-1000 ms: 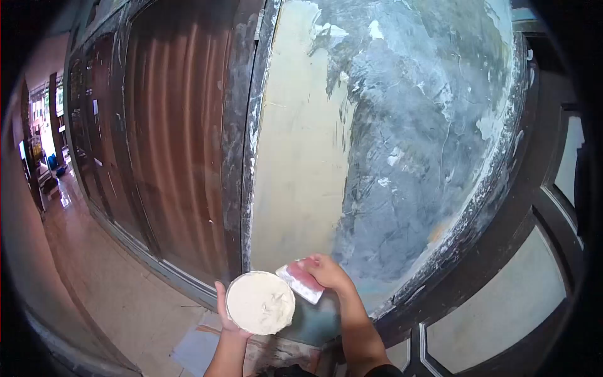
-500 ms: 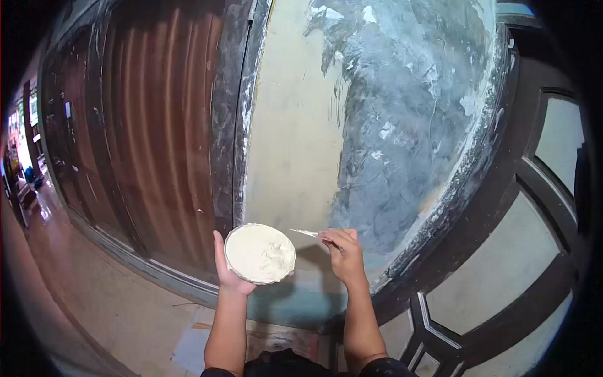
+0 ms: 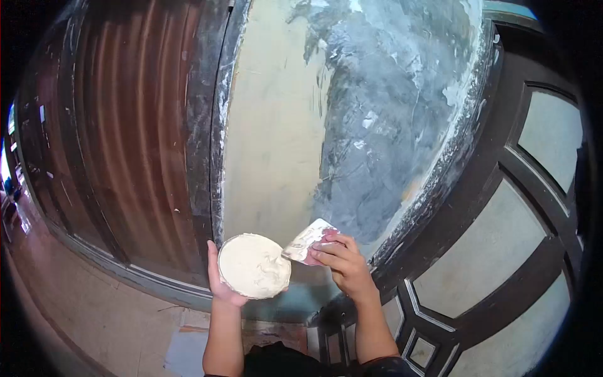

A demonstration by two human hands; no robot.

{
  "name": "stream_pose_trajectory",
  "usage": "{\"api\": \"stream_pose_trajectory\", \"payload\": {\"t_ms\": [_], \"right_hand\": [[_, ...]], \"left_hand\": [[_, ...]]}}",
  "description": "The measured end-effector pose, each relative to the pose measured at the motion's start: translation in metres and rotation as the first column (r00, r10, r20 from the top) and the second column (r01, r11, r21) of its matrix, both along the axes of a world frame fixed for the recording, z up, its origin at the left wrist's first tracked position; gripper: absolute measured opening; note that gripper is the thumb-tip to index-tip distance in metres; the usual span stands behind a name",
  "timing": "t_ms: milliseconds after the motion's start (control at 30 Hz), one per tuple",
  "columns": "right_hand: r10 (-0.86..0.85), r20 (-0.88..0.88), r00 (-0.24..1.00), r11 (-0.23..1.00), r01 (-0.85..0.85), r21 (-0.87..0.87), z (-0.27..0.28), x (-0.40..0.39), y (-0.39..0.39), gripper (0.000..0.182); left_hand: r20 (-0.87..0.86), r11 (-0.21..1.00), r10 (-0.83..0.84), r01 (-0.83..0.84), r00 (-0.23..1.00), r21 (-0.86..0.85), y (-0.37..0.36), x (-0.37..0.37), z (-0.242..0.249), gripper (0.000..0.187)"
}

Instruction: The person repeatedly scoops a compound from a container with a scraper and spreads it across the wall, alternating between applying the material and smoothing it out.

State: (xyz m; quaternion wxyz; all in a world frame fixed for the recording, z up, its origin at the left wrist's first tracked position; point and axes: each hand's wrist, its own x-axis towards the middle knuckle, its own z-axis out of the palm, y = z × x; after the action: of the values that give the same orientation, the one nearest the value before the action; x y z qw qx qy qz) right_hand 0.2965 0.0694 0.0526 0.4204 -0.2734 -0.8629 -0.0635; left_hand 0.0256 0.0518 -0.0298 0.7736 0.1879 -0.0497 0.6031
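With the left hand [image 3: 223,289], near the wall [image 3: 276,138], left of the door [image 3: 483,254], cupping the tub [image 3: 254,297] of pale paste [image 3: 245,264] by its left side; with the right hand [image 3: 345,265], pinching the scraper [image 3: 309,240] just right of it, holding a corner at the rim.

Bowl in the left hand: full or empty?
Looks full or nearly so: cream-coloured putty spans the whole opening of the bowl, close to the rim, churned toward the right. Depth beneath: cannot tell.
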Motion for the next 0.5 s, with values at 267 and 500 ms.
{"api": "stream_pose_trajectory", "payload": {"t_ms": [267,500], "right_hand": [[0.068,0.172,0.983,0.998,-0.065,-0.026,0.002,-0.016,-0.008,0.048],[0.105,0.157,0.982,0.994,-0.100,-0.036,-0.005,-0.026,-0.009,0.054]], "left_hand": [[-0.056,0.996,0.065,-0.068,0.996,-0.056,-0.002,-0.006,-0.007,0.100],[-0.097,0.991,0.105,-0.113,0.990,-0.074,-0.004,-0.012,-0.021,0.099]]}}
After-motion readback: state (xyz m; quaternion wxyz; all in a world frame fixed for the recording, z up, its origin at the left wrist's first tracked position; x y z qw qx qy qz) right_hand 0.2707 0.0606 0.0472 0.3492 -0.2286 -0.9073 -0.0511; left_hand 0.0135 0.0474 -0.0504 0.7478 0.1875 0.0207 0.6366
